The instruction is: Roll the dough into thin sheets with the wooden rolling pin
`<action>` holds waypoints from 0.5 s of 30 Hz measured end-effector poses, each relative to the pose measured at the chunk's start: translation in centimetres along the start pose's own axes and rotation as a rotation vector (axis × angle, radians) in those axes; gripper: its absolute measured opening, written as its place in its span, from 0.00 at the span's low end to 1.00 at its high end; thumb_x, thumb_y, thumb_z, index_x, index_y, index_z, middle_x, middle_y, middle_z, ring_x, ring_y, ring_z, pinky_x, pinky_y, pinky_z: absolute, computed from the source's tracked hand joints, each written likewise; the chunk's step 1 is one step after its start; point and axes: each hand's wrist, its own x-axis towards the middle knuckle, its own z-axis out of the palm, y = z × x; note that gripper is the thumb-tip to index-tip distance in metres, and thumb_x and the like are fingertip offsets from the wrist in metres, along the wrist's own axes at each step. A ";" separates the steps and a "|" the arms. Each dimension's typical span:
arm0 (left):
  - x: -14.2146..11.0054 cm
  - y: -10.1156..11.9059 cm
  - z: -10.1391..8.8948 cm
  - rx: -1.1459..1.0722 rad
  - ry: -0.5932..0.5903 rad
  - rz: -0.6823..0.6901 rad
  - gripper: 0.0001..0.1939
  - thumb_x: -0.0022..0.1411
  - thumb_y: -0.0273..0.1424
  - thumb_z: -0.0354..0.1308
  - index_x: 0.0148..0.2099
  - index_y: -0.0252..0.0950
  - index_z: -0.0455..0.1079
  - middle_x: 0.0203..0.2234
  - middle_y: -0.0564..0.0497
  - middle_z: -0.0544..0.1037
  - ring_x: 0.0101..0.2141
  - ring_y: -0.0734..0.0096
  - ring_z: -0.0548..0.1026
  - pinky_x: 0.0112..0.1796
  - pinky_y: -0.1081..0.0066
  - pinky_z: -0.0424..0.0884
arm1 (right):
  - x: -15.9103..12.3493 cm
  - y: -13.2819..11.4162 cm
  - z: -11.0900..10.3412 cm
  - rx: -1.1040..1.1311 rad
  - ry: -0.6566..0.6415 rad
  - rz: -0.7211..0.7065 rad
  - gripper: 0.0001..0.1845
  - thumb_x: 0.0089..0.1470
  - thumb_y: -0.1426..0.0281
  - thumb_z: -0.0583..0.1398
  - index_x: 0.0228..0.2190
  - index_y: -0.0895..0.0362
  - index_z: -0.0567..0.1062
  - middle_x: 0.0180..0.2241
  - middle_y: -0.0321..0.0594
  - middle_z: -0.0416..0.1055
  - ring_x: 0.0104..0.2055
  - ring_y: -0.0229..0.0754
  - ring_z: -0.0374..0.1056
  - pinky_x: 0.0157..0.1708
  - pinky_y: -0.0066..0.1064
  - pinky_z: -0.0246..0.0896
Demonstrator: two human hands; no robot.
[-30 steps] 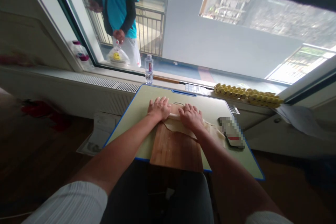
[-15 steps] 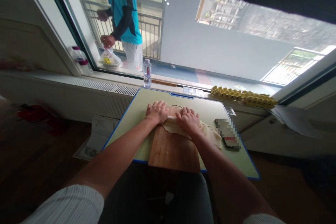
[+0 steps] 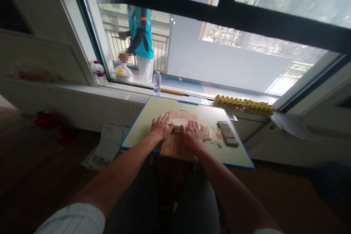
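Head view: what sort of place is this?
Likely a room in a home or shared building; which one is unclear. A radiator runs below a large window, a small table stands there, and a railing shows outside.

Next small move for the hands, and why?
Probably slide the right hand slightly rightward along the pale, dough-like sheet. Both it and the left hand rest on the part over the rectangular brown wooden board, while the sheet's right end lies beyond them, on the pale-green, blue-edged tabletop.
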 end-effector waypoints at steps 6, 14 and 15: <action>0.1 0.0 0.2 -0.010 -0.004 -0.017 0.33 0.77 0.45 0.39 0.77 0.44 0.60 0.75 0.46 0.63 0.75 0.55 0.57 0.72 0.45 0.52 | 0.3 0.0 0.4 0.012 -0.006 0.010 0.37 0.75 0.54 0.45 0.70 0.67 0.64 0.73 0.59 0.61 0.75 0.60 0.52 0.74 0.55 0.38; 4.6 0.5 0.6 0.010 -0.008 -0.031 0.32 0.76 0.44 0.40 0.75 0.45 0.64 0.74 0.48 0.64 0.73 0.50 0.59 0.71 0.41 0.51 | 4.8 0.8 0.9 -0.009 -0.062 0.004 0.34 0.76 0.53 0.44 0.69 0.59 0.67 0.72 0.57 0.62 0.76 0.61 0.51 0.72 0.59 0.42; 5.4 0.4 0.8 0.011 -0.006 -0.034 0.32 0.76 0.44 0.40 0.75 0.45 0.65 0.74 0.49 0.65 0.73 0.51 0.60 0.71 0.41 0.51 | 5.5 0.9 0.9 -0.017 -0.089 -0.003 0.34 0.76 0.53 0.44 0.70 0.58 0.66 0.72 0.57 0.61 0.76 0.61 0.51 0.71 0.59 0.42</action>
